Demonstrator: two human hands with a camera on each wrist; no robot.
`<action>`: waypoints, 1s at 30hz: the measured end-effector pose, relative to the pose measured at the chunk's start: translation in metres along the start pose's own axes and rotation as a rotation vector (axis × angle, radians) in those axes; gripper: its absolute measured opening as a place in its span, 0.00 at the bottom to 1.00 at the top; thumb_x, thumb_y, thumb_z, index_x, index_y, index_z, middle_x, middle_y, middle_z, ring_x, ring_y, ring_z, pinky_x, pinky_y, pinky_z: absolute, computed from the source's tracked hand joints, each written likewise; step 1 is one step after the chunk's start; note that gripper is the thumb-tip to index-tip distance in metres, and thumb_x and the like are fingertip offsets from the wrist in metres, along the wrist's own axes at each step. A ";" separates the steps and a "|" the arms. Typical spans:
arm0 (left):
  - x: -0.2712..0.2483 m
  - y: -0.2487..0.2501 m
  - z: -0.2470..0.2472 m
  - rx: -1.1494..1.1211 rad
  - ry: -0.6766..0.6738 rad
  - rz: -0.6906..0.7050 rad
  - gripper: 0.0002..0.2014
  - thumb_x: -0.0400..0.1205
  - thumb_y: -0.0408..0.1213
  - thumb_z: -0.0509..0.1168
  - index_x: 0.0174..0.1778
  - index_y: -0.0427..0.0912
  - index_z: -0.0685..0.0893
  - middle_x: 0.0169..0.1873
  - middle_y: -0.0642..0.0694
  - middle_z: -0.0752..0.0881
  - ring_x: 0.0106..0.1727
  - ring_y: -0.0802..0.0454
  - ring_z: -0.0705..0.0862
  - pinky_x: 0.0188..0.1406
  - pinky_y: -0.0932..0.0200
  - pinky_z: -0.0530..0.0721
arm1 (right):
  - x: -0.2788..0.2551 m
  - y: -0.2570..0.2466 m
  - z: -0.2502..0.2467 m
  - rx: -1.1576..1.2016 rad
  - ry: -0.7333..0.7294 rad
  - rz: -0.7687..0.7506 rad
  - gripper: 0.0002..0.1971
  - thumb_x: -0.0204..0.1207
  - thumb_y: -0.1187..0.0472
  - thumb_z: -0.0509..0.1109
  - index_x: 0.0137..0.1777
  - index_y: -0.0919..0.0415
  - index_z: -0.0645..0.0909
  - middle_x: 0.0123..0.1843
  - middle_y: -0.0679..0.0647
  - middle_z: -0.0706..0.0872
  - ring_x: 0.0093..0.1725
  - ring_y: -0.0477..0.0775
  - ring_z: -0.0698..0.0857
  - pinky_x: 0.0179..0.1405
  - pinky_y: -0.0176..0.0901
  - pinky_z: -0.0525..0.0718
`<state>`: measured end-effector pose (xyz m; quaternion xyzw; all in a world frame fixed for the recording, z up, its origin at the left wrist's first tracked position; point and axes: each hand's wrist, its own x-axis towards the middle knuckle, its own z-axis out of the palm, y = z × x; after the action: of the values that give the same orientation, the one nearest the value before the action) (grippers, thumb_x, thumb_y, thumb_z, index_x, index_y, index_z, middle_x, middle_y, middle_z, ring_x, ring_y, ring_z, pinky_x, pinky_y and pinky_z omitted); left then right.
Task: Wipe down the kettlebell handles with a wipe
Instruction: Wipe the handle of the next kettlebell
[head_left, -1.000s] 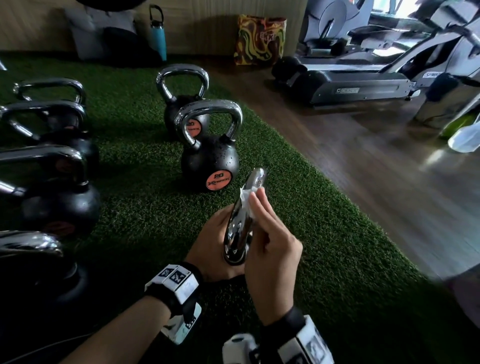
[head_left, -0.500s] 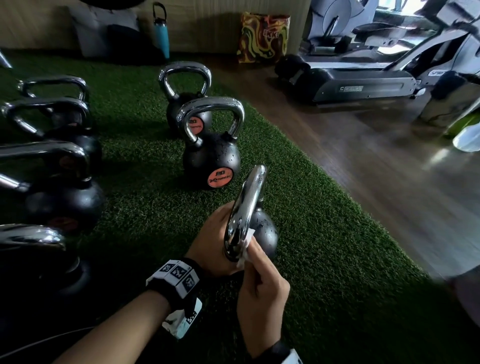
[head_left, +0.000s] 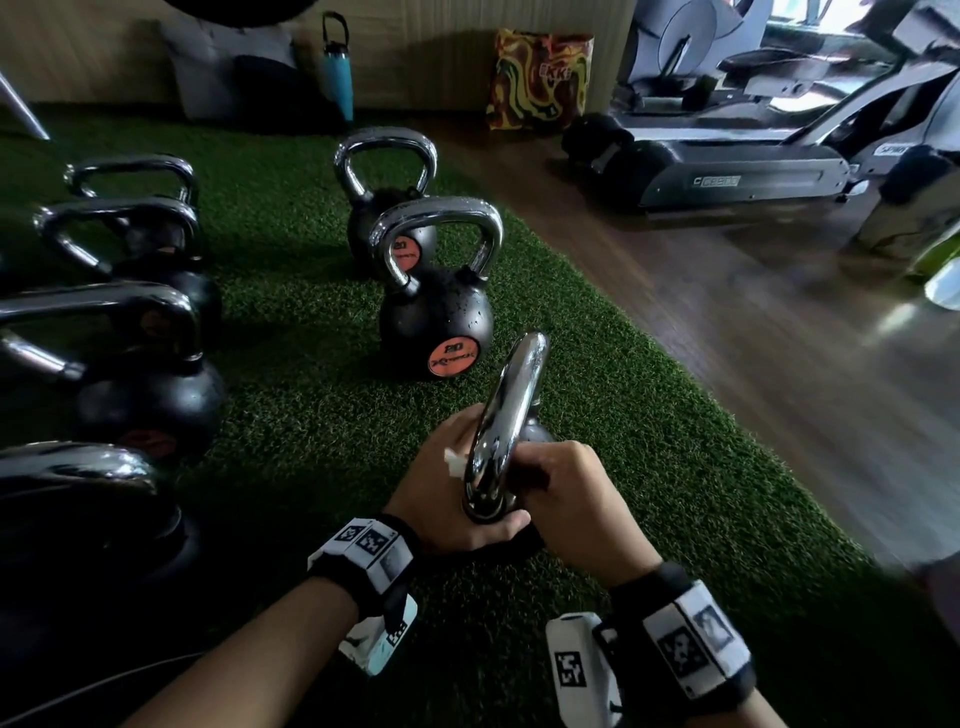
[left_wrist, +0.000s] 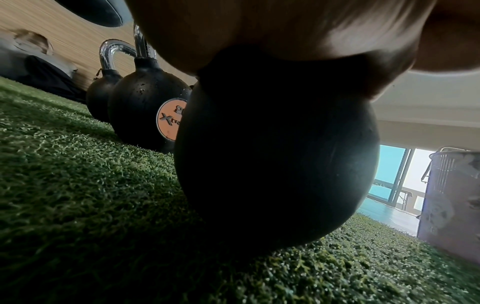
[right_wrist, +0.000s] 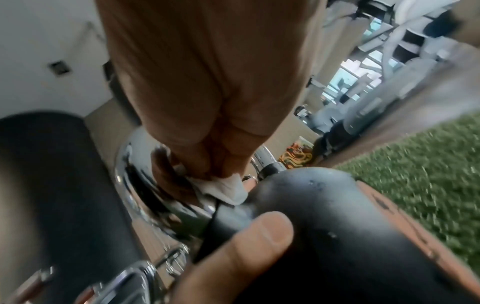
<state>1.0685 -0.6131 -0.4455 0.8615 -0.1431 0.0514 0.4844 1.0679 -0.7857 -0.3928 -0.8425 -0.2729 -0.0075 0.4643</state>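
Kettlebell (head_left: 530, 431) nearest the person sits on turf in front of the orange-labelled bell (head_left: 436, 322), left hand (head_left: 447, 499) steadying it while the right hand (head_left: 566, 499), pinching the wipe (head_left: 454, 462), has slid from the handle (head_left: 506, 415) top to its base, so this handle looks nearly done.

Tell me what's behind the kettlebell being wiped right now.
Directly behind the held kettlebell stands a black kettlebell with an orange label, and another kettlebell behind that, both on the green turf. The hands and chrome handle hide the held kettlebell's body and the turf just behind it.
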 end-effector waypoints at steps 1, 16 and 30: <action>0.003 -0.001 -0.001 -0.006 0.010 0.037 0.41 0.62 0.52 0.83 0.70 0.61 0.73 0.60 0.45 0.88 0.65 0.40 0.86 0.70 0.38 0.82 | -0.001 -0.002 -0.003 0.082 -0.020 0.043 0.20 0.77 0.78 0.69 0.43 0.50 0.92 0.42 0.45 0.93 0.41 0.39 0.90 0.40 0.35 0.84; 0.006 0.004 -0.006 0.047 0.045 0.157 0.48 0.63 0.40 0.87 0.69 0.78 0.67 0.63 0.68 0.81 0.67 0.58 0.83 0.75 0.56 0.77 | 0.003 -0.017 -0.006 0.823 0.017 0.391 0.11 0.81 0.77 0.68 0.53 0.67 0.91 0.48 0.63 0.94 0.43 0.55 0.92 0.45 0.43 0.92; 0.005 -0.002 -0.003 0.054 0.092 0.159 0.47 0.62 0.51 0.84 0.76 0.58 0.68 0.71 0.55 0.77 0.73 0.48 0.80 0.74 0.39 0.79 | 0.041 -0.018 -0.018 1.417 0.079 0.663 0.15 0.75 0.73 0.65 0.61 0.70 0.83 0.43 0.65 0.88 0.26 0.49 0.89 0.23 0.34 0.88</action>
<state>1.0738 -0.6103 -0.4443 0.8570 -0.1870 0.1330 0.4615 1.0987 -0.7737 -0.3579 -0.3818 0.0700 0.2776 0.8788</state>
